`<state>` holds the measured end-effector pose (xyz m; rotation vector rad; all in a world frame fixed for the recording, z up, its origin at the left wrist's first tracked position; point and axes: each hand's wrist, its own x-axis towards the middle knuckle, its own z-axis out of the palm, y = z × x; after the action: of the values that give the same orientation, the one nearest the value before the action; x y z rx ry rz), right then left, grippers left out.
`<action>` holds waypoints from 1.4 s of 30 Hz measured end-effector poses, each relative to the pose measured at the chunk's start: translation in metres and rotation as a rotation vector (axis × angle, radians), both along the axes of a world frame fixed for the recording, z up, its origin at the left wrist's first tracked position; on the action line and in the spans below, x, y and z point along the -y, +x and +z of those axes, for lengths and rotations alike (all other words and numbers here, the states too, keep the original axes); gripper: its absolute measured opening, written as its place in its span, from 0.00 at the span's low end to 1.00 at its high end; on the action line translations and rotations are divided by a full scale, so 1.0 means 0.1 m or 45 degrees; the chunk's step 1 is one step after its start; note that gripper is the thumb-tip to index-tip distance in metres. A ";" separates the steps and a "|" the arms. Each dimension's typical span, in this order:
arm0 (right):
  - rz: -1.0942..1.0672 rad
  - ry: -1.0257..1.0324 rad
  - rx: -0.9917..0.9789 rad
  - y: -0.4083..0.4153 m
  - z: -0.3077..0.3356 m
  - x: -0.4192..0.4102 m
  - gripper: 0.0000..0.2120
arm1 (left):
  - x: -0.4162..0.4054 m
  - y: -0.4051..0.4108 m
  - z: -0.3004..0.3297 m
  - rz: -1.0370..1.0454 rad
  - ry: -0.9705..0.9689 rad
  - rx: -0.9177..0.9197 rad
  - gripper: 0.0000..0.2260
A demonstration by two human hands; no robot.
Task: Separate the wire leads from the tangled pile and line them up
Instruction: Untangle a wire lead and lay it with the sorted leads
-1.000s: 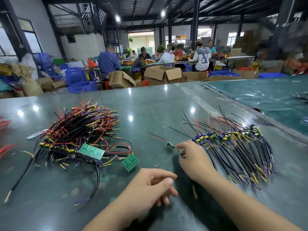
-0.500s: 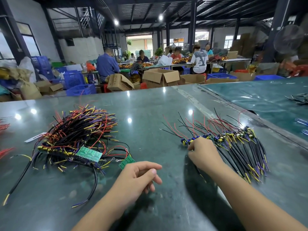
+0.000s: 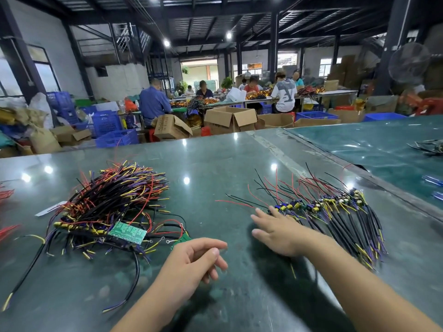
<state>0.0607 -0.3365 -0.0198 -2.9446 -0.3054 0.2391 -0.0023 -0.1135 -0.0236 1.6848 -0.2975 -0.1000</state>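
Note:
A tangled pile of black, red, yellow and purple wire leads (image 3: 107,207) with small green circuit boards lies on the left of the green table (image 3: 215,168). On the right a row of separated leads (image 3: 330,212) lies lined up side by side, boards in the middle, red and black ends pointing away. My right hand (image 3: 278,228) hovers flat with straight fingers at the left end of that row and holds nothing. My left hand (image 3: 194,262) rests near the pile's right edge, fingers loosely curled and empty, next to a green board (image 3: 181,243).
A second green table (image 3: 383,144) adjoins on the right, with a few wires on it. Red wires (image 3: 7,212) lie at the far left edge. Beyond the table stand cardboard boxes, blue crates and several seated people at other benches.
My right hand carried one lead to the left end of the row, let go of it and opened flat. My left hand stayed near the pile.

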 end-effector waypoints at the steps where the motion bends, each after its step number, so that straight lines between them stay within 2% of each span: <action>1: 0.004 -0.081 -0.035 0.02 -0.08 -0.03 0.27 | 0.00 0.01 0.00 0.019 -0.011 0.009 0.09; 5: -0.058 -0.142 0.004 0.10 -0.21 0.02 0.31 | -0.04 0.04 0.03 0.107 -0.107 0.131 0.07; 8: -0.087 -0.155 0.000 0.11 -0.24 0.05 0.32 | -0.09 0.08 0.04 0.190 -0.173 0.198 0.12; 11: -0.129 -0.150 -0.030 0.11 -0.19 0.09 0.32 | -0.17 0.17 0.03 0.395 -0.167 0.303 0.07; 13: -0.113 -0.138 -0.044 0.07 -0.13 0.11 0.31 | -0.28 0.24 0.03 0.603 -0.013 0.457 0.11; 15: -0.069 -0.083 -0.026 0.01 -0.07 0.08 0.29 | -0.44 0.31 0.06 0.824 0.254 0.606 0.14; 17: -0.015 0.027 0.055 -0.07 -0.02 -0.02 0.27 | -0.59 0.37 0.08 0.942 0.467 0.623 0.15; 21: 0.158 0.348 0.311 -0.24 0.01 -0.33 0.20 | -0.60 0.38 -0.01 0.785 0.738 0.598 0.09; 23: 0.242 0.405 0.394 -0.33 -0.05 -0.46 0.16 | -0.52 0.35 -0.11 0.664 0.960 0.586 0.06; 26: 0.291 0.451 0.415 -0.42 -0.13 -0.60 0.14 | -0.48 0.36 -0.21 0.577 1.191 0.533 0.15; 31: 0.209 0.680 0.374 -0.46 -0.22 -0.78 0.14 | -0.46 0.36 -0.18 0.554 1.102 0.575 0.17; 33: 0.103 0.803 0.343 -0.46 -0.25 -0.81 0.15 | -0.44 0.33 -0.15 0.511 0.954 0.635 0.17; 37: -0.186 1.270 0.124 -0.45 -0.20 -0.82 0.17 | -0.34 0.25 -0.09 0.272 0.669 0.812 0.18; 39: -0.236 1.461 0.035 -0.45 -0.16 -0.83 0.15 | -0.28 0.23 -0.09 0.193 0.644 0.917 0.18; 42: -0.200 1.696 -0.007 -0.48 -0.12 -0.85 0.06 | -0.22 0.23 -0.09 0.229 0.706 1.122 0.18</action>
<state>0.0130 -0.2517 -0.0322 -1.6327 -0.1291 -0.0094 0.0210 -0.0915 -0.0325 2.2228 -0.8239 0.7781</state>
